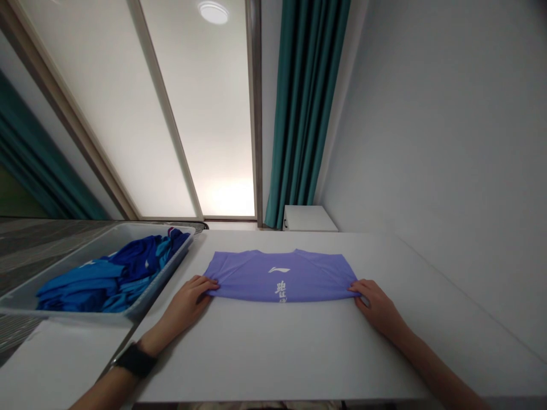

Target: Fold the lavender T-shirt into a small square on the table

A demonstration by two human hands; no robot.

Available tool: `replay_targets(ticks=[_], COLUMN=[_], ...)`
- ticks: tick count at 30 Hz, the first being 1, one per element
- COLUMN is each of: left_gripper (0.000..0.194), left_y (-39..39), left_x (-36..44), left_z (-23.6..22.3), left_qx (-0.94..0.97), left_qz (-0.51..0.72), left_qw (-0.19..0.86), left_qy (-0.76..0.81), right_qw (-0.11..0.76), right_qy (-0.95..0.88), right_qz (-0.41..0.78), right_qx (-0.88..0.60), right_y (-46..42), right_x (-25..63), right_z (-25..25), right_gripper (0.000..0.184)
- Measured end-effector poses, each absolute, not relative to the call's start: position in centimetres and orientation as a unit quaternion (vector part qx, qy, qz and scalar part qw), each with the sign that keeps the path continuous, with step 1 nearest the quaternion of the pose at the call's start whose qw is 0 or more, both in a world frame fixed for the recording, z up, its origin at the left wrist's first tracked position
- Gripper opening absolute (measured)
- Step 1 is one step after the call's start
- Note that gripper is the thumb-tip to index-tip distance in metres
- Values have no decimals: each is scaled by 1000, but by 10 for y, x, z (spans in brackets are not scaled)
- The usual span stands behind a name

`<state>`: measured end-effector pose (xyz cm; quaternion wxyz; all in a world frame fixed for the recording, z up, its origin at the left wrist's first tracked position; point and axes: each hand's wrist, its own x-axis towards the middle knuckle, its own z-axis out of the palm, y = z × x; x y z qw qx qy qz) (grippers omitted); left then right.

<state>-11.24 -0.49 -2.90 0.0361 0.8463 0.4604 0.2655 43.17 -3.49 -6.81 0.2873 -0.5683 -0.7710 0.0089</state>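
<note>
grey plastic tray (141, 226) at far left holds heaped blue garments (111, 279). left hand (188, 304) lies just right of the tray, fingers together, clamped on the left edge of a folded purple t-shirt (256, 279), which lies flat on the white table (277, 359). right hand (378, 307), fingers together, is clamped on the shirt's right edge.

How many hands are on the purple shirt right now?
2. The left hand holds the near left corner of the lavender T-shirt, and the right hand holds its near right corner.
</note>
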Motion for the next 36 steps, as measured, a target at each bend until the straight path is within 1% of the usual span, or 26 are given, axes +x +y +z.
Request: replay_targets(ticks=[5,11,15,20,25,30,32,36], left_gripper=[26,26,26,27,29,31,31,33], left_y=[-13,-13,-13,-16,-21,-25,-25,-26], left_x=[-112,-110,-110,-108,-105,-103,-103,-101], left_z=[-26,-26,-27,-25,-20,-19,-18,-17], left_qx=[849,846,847,845,838,836,836,834], left_qz=[262,272,275,271,273,269,268,270], left_qw=[31,30,38,54,65,73,75,67], left_qy=[458,457,454,458,469,473,473,477], right_qw=[290,296,302,296,255,189,174,161], right_qy=[-771,-768,-777,-816,-869,-905,-910,-903], right_qz=[4,-1,-38,-30,21,60,62,64], right_qx=[-567,-568,-552,-496,-424,-376,-370,-394], right_y=[-44,-47,-44,-23,5,23,26,28], right_x=[428,420,400,334,251,180,161,143], right_z=[-65,-52,-32,-4,10,12,7,-11], right_gripper=[27,36,31,25,25,22,26,40])
